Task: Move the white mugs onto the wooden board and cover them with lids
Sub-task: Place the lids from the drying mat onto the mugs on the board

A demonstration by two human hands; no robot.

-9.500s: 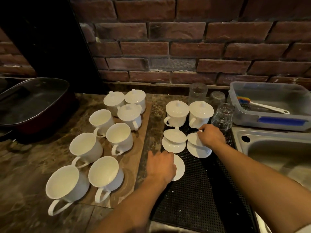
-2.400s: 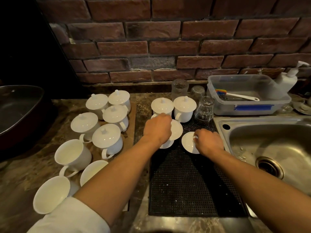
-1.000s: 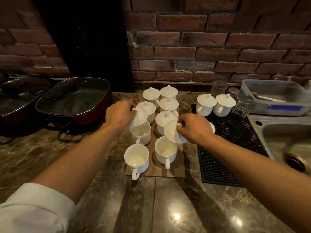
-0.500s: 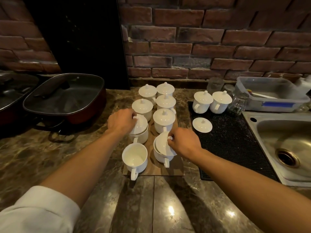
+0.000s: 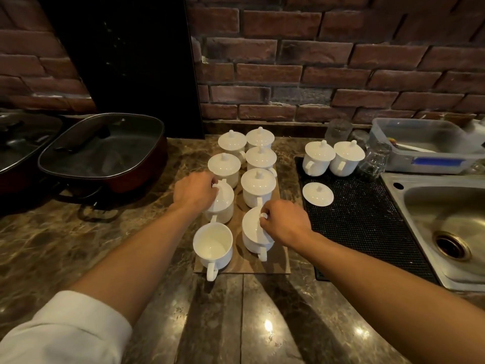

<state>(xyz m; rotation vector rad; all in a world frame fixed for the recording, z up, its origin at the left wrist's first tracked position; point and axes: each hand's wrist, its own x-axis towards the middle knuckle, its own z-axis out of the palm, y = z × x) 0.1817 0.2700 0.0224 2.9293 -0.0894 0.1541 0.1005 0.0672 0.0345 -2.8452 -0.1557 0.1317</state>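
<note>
A marble counter (image 5: 78, 248) is stretching beneath a brick wall (image 5: 341, 61). A steel sink (image 5: 446, 224) is sitting far right of the wooden board (image 5: 278, 264), with a black mat (image 5: 367, 232) lying between them. A lidded pan (image 5: 105, 151) is resting left of the board. On the board, eight white mugs (image 5: 258, 189) are standing in two rows. The left hand (image 5: 194, 191) is pinching a lid (image 5: 224, 195) onto the third mug on the left. The right hand (image 5: 284, 222) is gripping the knob of a lid (image 5: 252, 224), tilted on the front right mug. The front left mug (image 5: 213, 245) is standing uncovered. On the mat, two lidded mugs (image 5: 319, 157) and a spare lid (image 5: 318, 194) are sitting. No writing is readable.
</note>
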